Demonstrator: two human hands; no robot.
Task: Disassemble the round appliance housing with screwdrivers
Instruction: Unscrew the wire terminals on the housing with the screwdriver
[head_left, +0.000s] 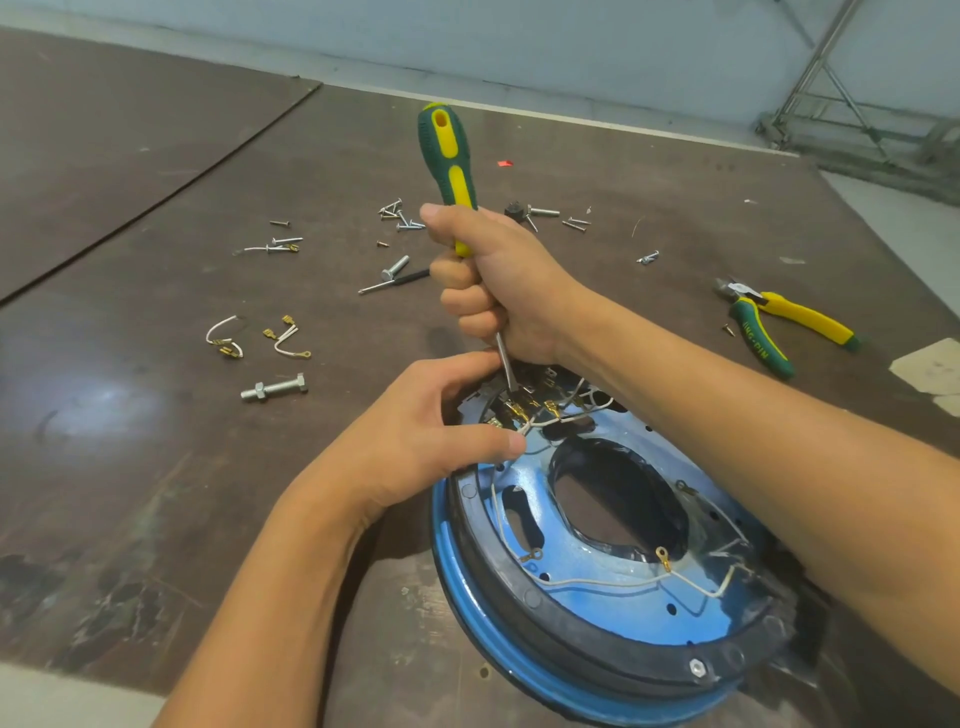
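Though scuffed, brown surface (130, 171) below pale wall (519, 36)

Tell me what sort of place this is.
Probably a makeshift workshop or repair bench: a scuffed brown board worktop scattered with loose screws and cut wires, pliers lying nearby, and a half-stripped blue housing.

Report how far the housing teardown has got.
Done: loose screws and detached wires lie on the table. In hand: the right hand holds the screwdriver tip at the terminals, which the left hand holds. Left: white wires and a nut are on the blue housing.
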